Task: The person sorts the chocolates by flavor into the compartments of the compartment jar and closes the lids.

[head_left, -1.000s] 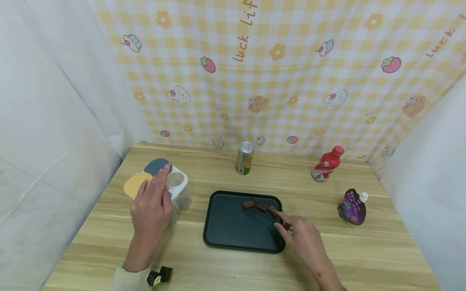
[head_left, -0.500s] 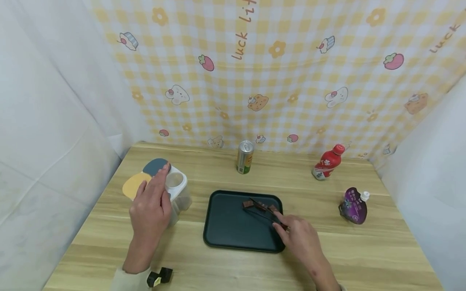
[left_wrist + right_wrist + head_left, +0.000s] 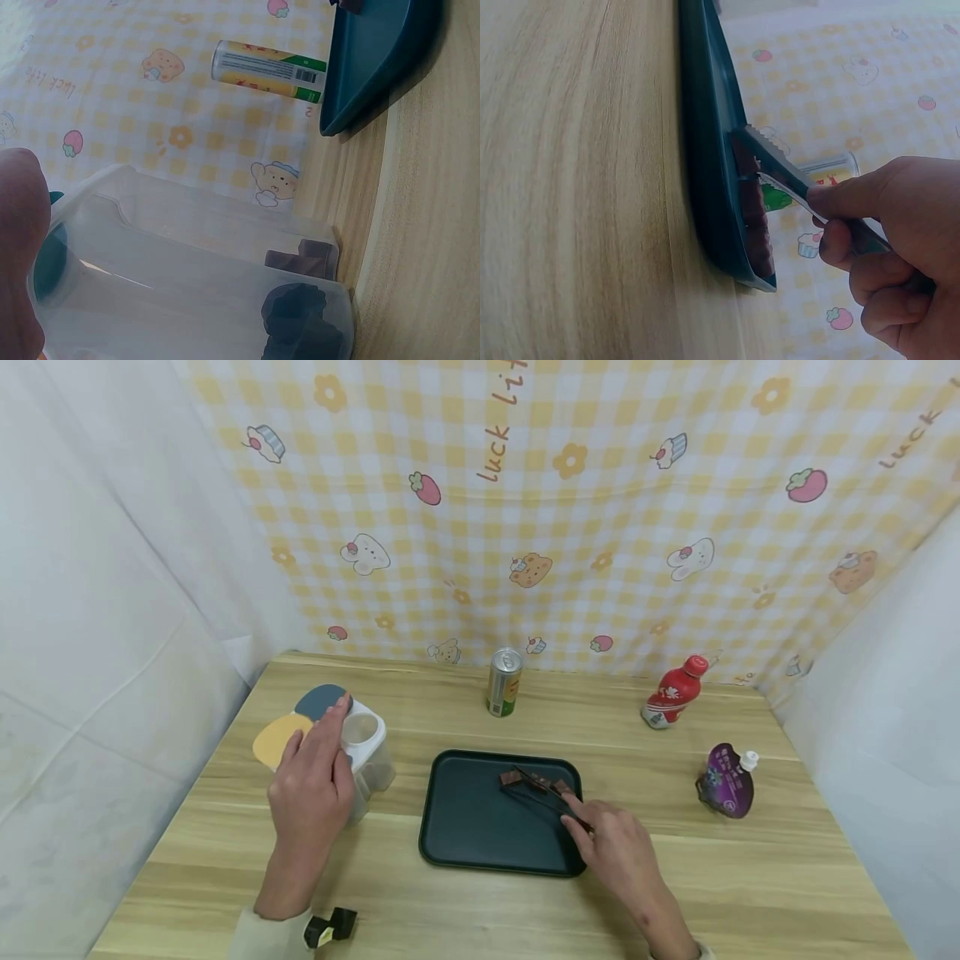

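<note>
My right hand (image 3: 618,843) holds dark tongs (image 3: 780,161) by their arms. Their toothed tips stand apart, at the leftmost of several brown chocolate pieces (image 3: 512,778), which lie in a row on the dark green tray (image 3: 480,827). Straight fingers of my left hand (image 3: 311,785) rest on the white top of a clear container (image 3: 378,772). A yellow flap (image 3: 277,739) and a blue flap (image 3: 321,700) stick out from that lid, and a round opening shows at its right. Through the container's wall, the left wrist view shows brown pieces (image 3: 304,262) and dark lumps (image 3: 296,311) at the bottom.
A drink can (image 3: 505,683) stands behind the tray. Back right is a red bottle (image 3: 672,695), with a purple spouted pouch (image 3: 727,781) in front of it. A checked cloth (image 3: 600,527) hangs behind the wooden table (image 3: 465,910).
My right hand has shifted slightly left, and the tips of the tongs have spread apart about the leftmost chocolate piece. My left hand has stayed on the container.
</note>
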The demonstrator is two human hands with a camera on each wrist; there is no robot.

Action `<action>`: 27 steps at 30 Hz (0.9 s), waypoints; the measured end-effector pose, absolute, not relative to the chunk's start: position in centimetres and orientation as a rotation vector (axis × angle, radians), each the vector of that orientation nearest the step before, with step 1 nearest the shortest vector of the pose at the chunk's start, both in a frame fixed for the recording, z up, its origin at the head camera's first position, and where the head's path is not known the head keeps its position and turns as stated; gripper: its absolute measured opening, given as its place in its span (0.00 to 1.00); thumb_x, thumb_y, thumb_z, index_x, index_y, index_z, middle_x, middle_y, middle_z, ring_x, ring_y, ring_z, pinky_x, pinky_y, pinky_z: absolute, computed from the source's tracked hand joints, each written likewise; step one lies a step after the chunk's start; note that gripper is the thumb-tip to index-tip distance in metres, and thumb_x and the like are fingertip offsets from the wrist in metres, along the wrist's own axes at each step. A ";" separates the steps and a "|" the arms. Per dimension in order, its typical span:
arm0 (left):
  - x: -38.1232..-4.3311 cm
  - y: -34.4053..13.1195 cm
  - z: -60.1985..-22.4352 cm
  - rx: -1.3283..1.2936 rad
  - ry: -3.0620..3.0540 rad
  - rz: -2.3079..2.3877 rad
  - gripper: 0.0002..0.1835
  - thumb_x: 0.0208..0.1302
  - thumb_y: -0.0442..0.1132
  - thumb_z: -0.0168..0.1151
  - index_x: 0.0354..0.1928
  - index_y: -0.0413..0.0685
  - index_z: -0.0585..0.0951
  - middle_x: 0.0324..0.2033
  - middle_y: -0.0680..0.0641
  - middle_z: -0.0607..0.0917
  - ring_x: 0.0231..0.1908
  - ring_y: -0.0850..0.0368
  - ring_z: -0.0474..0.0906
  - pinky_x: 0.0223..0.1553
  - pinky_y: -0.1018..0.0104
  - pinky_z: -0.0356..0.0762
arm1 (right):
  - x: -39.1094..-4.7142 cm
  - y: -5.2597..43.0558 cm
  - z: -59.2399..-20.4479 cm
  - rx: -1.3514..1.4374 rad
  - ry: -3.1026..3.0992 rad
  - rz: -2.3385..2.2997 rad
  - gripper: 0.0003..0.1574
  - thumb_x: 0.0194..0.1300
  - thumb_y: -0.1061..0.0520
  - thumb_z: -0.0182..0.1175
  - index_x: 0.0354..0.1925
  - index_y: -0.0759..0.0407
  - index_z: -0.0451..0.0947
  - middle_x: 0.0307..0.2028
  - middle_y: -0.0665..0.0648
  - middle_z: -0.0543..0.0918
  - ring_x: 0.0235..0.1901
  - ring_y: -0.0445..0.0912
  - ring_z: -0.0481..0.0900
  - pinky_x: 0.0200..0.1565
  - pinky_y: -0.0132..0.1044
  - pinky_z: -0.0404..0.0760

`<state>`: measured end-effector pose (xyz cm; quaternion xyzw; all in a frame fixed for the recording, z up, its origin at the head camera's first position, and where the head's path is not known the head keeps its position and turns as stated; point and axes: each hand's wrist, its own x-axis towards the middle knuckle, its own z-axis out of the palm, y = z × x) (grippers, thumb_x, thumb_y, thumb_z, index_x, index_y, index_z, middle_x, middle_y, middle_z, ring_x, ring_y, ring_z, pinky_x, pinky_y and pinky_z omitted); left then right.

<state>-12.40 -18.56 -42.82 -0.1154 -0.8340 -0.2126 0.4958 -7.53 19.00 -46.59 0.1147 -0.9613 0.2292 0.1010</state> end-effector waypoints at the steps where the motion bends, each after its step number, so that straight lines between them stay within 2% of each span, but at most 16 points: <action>1: -12.4 -18.6 -42.8 -0.279 -2.021 -0.516 0.25 0.72 0.38 0.46 0.68 0.48 0.80 0.55 0.44 0.87 0.48 0.42 0.87 0.49 0.32 0.79 | -7.6 19.0 -46.6 0.341 -2.836 0.677 0.21 0.64 0.58 0.74 0.55 0.56 0.88 0.21 0.40 0.73 0.17 0.35 0.61 0.19 0.31 0.64; 6: -12.3 -18.6 -42.8 -0.278 -2.022 -0.515 0.25 0.72 0.38 0.46 0.68 0.47 0.80 0.55 0.44 0.87 0.48 0.42 0.87 0.49 0.32 0.79 | -7.6 19.1 -46.6 0.354 -2.806 0.697 0.21 0.64 0.58 0.74 0.56 0.55 0.88 0.29 0.47 0.85 0.20 0.36 0.66 0.22 0.31 0.68; 10: -12.4 -18.6 -42.9 -0.275 -2.025 -0.514 0.26 0.72 0.39 0.46 0.68 0.48 0.80 0.55 0.44 0.87 0.48 0.42 0.87 0.49 0.32 0.79 | -7.6 19.2 -46.5 0.371 -2.774 0.730 0.21 0.64 0.59 0.73 0.57 0.55 0.87 0.31 0.47 0.87 0.20 0.34 0.66 0.22 0.30 0.69; 16: -12.4 -18.7 -43.1 -0.272 -2.036 -0.516 0.26 0.72 0.39 0.46 0.69 0.49 0.79 0.56 0.44 0.86 0.49 0.42 0.87 0.50 0.33 0.78 | -7.6 18.8 -46.0 0.372 -2.756 0.777 0.21 0.66 0.57 0.72 0.58 0.54 0.87 0.26 0.42 0.82 0.19 0.33 0.65 0.21 0.30 0.68; 22: -12.0 -18.6 -43.4 -0.270 -2.016 -0.518 0.26 0.71 0.38 0.46 0.67 0.48 0.81 0.54 0.44 0.87 0.47 0.41 0.87 0.48 0.32 0.79 | -7.7 18.2 -45.6 0.375 -2.734 0.879 0.21 0.64 0.58 0.73 0.56 0.57 0.87 0.19 0.36 0.69 0.17 0.33 0.62 0.20 0.30 0.63; 27: -12.5 -18.6 -43.0 -0.283 -1.989 -0.519 0.26 0.70 0.37 0.47 0.67 0.47 0.81 0.55 0.45 0.87 0.46 0.40 0.87 0.48 0.32 0.79 | -8.9 17.0 -45.0 0.489 -2.619 0.891 0.21 0.64 0.59 0.73 0.56 0.58 0.87 0.19 0.36 0.69 0.17 0.32 0.60 0.18 0.28 0.61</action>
